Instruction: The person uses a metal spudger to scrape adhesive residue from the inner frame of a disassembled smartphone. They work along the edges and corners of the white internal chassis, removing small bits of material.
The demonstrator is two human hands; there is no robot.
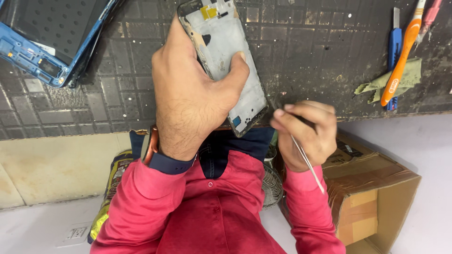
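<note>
**Phone frame held at counter edge, thin tool in right hand**

The left hand [190,94] is closed around a grey phone frame [226,56], thumb pressed across its inner face, fingers wrapped behind the left edge. The frame's long axis runs from 11 o'clock to 5 o'clock; its far end carries a yellow part, its near end a small blue part overhanging the counter [306,47] edge. The right hand [306,134] is pinched shut on a thin metal tool [308,164], its tip just beside the frame's near corner, its shaft trailing toward 5 o'clock. A blue phone frame [42,56] lies at 10 o'clock. An orange toothbrush [400,61], blue cutter [394,47] and green cloth [409,77] lie at 2 o'clock.
</note>
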